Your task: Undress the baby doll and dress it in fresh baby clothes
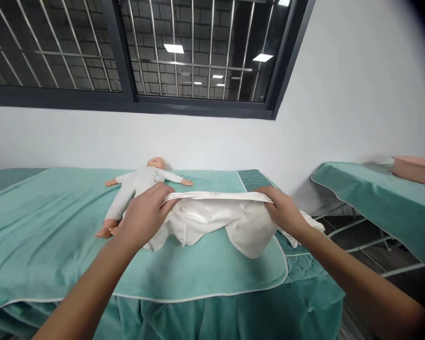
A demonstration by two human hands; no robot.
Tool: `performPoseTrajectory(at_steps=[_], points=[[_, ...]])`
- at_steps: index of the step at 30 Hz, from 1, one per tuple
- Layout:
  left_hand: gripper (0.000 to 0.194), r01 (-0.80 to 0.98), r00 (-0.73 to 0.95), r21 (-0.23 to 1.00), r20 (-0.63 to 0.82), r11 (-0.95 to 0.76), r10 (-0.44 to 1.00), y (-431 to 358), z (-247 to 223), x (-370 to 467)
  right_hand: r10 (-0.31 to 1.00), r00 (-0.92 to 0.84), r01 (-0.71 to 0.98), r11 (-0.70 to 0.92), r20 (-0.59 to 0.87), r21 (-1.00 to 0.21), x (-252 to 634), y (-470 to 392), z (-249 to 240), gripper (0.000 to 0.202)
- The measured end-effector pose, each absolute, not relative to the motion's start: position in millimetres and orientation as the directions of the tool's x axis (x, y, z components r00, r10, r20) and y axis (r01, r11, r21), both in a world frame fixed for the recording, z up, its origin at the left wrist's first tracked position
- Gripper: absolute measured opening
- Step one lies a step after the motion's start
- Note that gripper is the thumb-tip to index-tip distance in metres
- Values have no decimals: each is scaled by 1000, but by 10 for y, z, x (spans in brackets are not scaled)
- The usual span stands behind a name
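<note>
A white cloth garment (216,215) is stretched level between my two hands, above the green mat (198,278). My left hand (150,210) pinches its left top corner, and my right hand (281,208) is closed on the right top corner. The lower part of the garment hangs in loose folds. Behind my left hand a baby doll (141,182) in a white suit lies on its back, arms spread, its head toward the wall. My left hand and wrist hide part of one doll leg.
More white cloth (311,221) lies at the right edge of the bed, partly behind my right hand. Farther right, a pink basin (416,170) stands on a second green-covered table (368,198). A white wall and a barred window rise behind the bed.
</note>
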State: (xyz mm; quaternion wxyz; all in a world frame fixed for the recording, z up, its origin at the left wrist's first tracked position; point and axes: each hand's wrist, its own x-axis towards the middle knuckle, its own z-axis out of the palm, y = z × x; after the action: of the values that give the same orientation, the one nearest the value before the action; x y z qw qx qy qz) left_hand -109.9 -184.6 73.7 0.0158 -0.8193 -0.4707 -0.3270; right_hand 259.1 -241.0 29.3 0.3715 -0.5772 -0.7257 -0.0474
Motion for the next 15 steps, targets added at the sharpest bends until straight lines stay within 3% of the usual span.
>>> performPoseTrajectory(at_steps=[3, 7, 9, 11, 15], points=[[32, 696, 312, 520, 401, -494, 861, -1782, 477, -1035, 833, -20, 852, 304, 552, -427, 2687, -2452, -52, 41], [37, 678, 354, 585, 271, -445, 895, -1776, 393, -983, 827, -8, 810, 335, 562, -482, 2748, -2523, -130, 32], [38, 739, 341, 522, 255, -426, 905, -1792, 498, -1007, 807, 9, 799, 349, 590, -490, 2805, -2539, -1, 31], [40, 821, 348, 384, 250, -423, 903, -1765, 652, -1042, 803, 54, 810, 313, 593, -496, 2887, -2493, 185, 33], [45, 888, 426, 82, 220, -452, 877, -1467, 851, -1037, 895, -4, 851, 237, 445, -469, 3024, -2130, 485, 30]])
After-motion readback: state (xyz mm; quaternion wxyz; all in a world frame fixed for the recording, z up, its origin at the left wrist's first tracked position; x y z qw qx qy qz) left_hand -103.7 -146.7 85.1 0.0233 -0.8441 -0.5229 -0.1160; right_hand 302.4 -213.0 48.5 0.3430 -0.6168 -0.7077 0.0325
